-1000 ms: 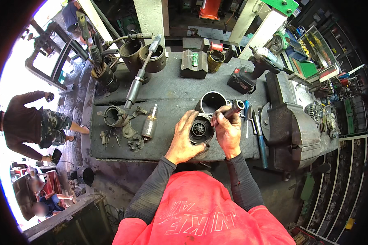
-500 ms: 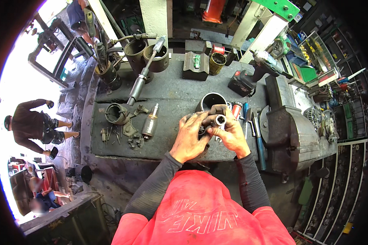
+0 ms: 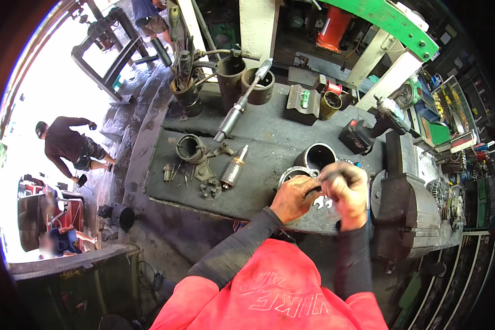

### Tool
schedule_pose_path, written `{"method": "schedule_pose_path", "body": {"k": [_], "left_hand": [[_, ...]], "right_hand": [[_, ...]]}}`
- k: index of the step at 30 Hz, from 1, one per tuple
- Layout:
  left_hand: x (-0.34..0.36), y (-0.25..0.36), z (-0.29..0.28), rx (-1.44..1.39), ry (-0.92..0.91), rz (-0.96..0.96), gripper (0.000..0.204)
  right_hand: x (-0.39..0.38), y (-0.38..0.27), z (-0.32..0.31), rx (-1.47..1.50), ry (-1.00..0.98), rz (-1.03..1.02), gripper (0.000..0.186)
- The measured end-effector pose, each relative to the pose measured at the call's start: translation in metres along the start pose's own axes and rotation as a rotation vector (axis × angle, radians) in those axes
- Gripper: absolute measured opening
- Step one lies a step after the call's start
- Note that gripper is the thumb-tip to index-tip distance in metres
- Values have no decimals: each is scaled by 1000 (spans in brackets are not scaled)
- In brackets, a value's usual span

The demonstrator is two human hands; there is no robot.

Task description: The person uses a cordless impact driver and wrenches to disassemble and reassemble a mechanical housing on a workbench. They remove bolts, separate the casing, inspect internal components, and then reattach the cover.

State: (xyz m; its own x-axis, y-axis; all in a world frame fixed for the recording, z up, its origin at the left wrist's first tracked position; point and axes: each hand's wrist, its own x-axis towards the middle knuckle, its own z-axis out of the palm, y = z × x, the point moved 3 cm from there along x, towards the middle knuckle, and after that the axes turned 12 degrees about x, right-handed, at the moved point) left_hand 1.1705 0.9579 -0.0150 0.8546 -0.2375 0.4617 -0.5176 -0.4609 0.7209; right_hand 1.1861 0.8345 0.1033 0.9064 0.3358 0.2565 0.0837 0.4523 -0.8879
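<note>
My left hand (image 3: 296,199) is closed at the bench's front edge, its fingertips pressed around something dark that I cannot make out. Curled beside it, my right hand (image 3: 347,193) is smeared by motion. Something small and dark shows at its fingers, too blurred to name. Just beyond my hands stands an open metal cylinder (image 3: 317,153). A round metal rim (image 3: 287,175) shows behind my left hand, partly covered by it. Open wrench ends (image 3: 319,203) peek out below my hands. To the left lies a motor armature (image 3: 234,171) with a copper-coloured band.
A bench vise (image 3: 404,206) stands at right, near a cordless impact wrench (image 3: 363,132). Small metal parts (image 3: 209,188) and a long metal tool (image 3: 237,113) lie on the bench (image 3: 269,137). A tool-filled can (image 3: 187,99) stands far left. Other people are beyond the bench's left side.
The view has shifted, so the bench sits farther right. The socket-like metal piece in my right hand no longer shows clearly. My right hand has turned, its fingers curled and blurred.
</note>
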Motion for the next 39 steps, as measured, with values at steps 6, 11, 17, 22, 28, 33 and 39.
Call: {"method": "schedule_pose_path", "body": {"k": [6, 11, 17, 22, 28, 33, 39], "left_hand": [[-3, -3, 6, -216, 2, -211, 23], [-1, 0, 4, -26, 149, -106, 35], [-2, 0, 6, -106, 21, -87, 28], [1, 1, 0, -109, 52, 6, 28], [10, 12, -4, 7, 68, 7, 43], [10, 11, -12, -79, -64, -29, 38], [13, 16, -9, -1, 22, -67, 31]], "right_hand": [[11, -7, -10, -559, -34, 273, 28], [-3, -37, 17, -1488, -1, 298, 16], [3, -46, 27, -1434, -645, 250, 30], [2, -41, 30, -1577, -409, 377, 32], [8, -49, 40, -1605, -695, -202, 25], [1, -38, 17, -1682, -395, 324, 25], [5, -44, 31, -1489, -601, -93, 34]]}}
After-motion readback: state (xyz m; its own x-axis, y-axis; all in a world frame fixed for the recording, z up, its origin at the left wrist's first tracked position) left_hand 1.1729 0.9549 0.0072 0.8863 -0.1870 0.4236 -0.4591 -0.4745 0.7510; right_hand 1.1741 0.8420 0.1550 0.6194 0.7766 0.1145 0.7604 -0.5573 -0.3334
